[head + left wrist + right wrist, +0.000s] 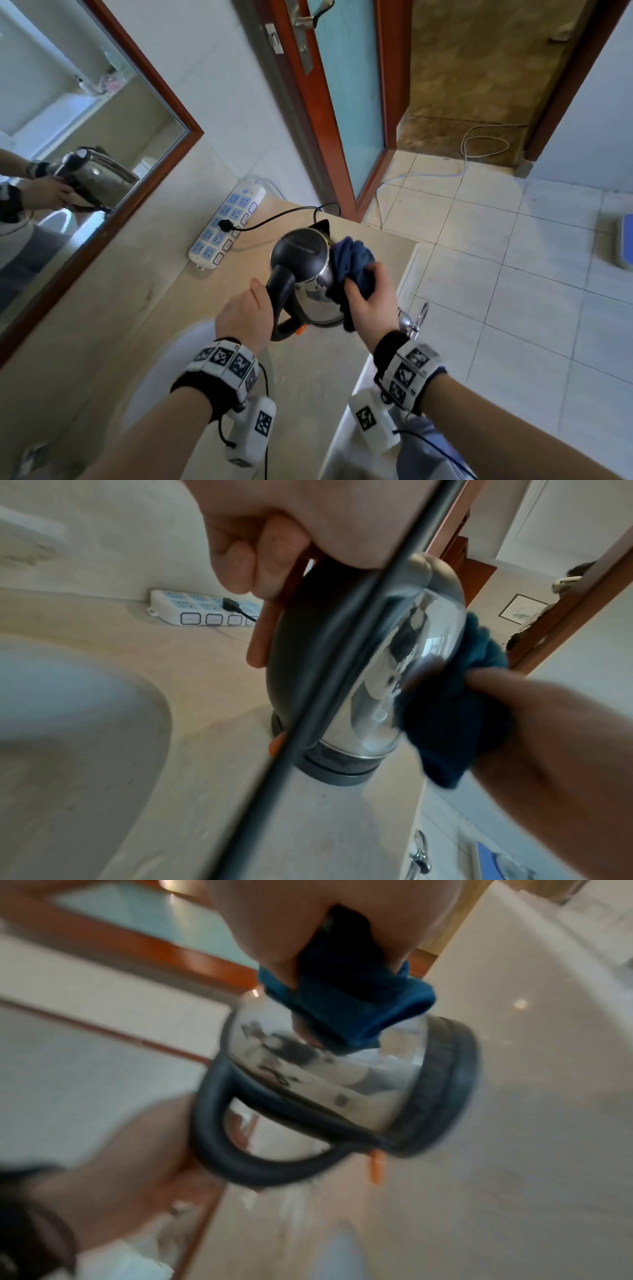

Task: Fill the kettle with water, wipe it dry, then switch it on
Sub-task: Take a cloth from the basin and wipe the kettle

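Observation:
A steel kettle (313, 284) with a black lid, black handle and orange switch is held tilted above the beige counter (301, 383). My left hand (245, 313) grips its handle; the curled fingers (253, 558) show in the left wrist view around the kettle (369, 669). My right hand (368, 298) clutches a bunched dark blue cloth (352, 267) and presses it on the kettle's right side. The cloth (448, 718) lies against the shiny wall. In the blurred right wrist view the cloth (352, 1004) sits on the kettle (342, 1085).
A white power strip (226, 226) lies by the wall with a black plug and cord in it. A sink basin (68, 723) is at the near left, a mirror (68, 137) on the left wall. A tap (412, 320) and the counter edge are right; tiled floor beyond.

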Motion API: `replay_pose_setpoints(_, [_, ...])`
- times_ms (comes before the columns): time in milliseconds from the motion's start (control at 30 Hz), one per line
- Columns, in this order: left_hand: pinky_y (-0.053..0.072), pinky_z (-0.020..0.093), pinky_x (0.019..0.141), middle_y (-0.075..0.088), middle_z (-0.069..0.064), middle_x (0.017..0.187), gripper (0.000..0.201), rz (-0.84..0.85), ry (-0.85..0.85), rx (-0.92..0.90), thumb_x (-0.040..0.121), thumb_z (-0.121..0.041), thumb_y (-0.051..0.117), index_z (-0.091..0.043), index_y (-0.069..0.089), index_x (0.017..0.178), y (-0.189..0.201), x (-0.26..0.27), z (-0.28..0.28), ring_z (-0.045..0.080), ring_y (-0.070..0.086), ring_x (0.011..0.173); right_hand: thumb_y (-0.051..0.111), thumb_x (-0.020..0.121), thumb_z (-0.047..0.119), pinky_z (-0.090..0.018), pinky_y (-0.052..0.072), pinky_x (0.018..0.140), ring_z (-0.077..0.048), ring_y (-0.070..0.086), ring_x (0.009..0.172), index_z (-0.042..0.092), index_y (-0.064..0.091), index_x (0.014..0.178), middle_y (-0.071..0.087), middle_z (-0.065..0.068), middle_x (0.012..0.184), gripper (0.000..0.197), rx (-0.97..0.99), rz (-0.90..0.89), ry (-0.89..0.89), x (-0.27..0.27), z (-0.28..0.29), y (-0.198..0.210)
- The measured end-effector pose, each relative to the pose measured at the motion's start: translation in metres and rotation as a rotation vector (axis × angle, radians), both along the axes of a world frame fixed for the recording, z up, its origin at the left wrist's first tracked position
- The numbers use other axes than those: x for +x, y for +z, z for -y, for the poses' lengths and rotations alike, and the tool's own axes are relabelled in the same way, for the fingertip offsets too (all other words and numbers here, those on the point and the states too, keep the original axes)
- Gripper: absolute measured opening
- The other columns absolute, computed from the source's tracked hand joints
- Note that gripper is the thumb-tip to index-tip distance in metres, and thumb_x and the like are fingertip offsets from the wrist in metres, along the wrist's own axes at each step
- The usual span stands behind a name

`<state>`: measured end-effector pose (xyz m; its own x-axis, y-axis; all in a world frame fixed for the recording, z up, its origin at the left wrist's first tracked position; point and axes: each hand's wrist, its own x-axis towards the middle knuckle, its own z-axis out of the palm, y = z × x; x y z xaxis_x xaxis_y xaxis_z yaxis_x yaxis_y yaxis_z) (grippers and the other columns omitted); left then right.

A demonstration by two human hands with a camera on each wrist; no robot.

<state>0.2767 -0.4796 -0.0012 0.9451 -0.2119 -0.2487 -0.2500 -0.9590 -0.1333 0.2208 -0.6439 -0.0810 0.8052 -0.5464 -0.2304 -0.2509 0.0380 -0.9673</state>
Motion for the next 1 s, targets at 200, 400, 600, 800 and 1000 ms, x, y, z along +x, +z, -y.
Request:
replay_pose_setpoints(200, [0.047,0.043,0.083,0.064,0.024,0.108,0.044,0.023,0.264,-0.329,0.101,-0.023,0.016,0.0,0.05,0.115,0.004,-0.015,0.018,0.037,0.06,0.1,0.06,0.084,0.016,-0.036,0.049,0.084,-0.032,0.059,0.102,0.006,0.047,0.115,0.059,-0.015,0.111,0.035,0.035,-0.359,0.053,-0.009,-0.006,-0.019])
replay_pose_setpoints(400, [0.049,0.043,0.079,0.066,0.024,0.101,0.045,0.056,0.286,-0.369,0.1,-0.025,0.015,-0.002,0.053,0.106,0.003,-0.016,0.018,0.037,0.062,0.093,0.072,0.072,0.016,-0.018,0.044,0.076,-0.014,0.051,0.089,0.015,0.051,0.098,0.049,-0.003,0.103,0.033,-0.061,-0.049,0.059,-0.021,-0.031,0.01])
replay_pose_setpoints(600, [0.047,0.041,0.077,0.066,0.021,0.1,0.043,0.041,0.295,-0.372,0.1,-0.025,0.014,-0.004,0.051,0.105,0.001,-0.015,0.017,0.035,0.062,0.093,0.072,0.07,0.024,-0.023,0.046,0.071,-0.024,0.06,0.095,0.014,0.057,0.113,0.059,-0.006,0.111,0.046,-0.033,-0.402,0.224,-0.02,-0.017,-0.013])
replay_pose_setpoints(800, [0.047,0.04,0.077,0.066,0.022,0.097,0.05,0.085,0.328,-0.426,0.1,-0.031,0.013,-0.005,0.055,0.093,-0.005,-0.015,0.014,0.036,0.062,0.09,0.076,0.063,0.026,-0.006,0.037,0.064,-0.01,0.052,0.082,0.014,0.057,0.084,0.049,0.006,0.096,0.031,-0.171,-0.042,0.238,-0.022,-0.037,0.014])
replay_pose_setpoints(1000, [0.044,0.037,0.077,0.066,0.019,0.105,0.045,0.037,0.319,-0.342,0.1,-0.027,0.013,-0.006,0.052,0.112,-0.001,-0.015,0.017,0.033,0.061,0.096,0.077,0.069,0.031,-0.008,0.036,0.06,-0.013,0.049,0.081,0.018,0.058,0.086,0.052,0.0,0.099,0.029,-0.202,-0.271,0.326,-0.022,-0.019,-0.018])
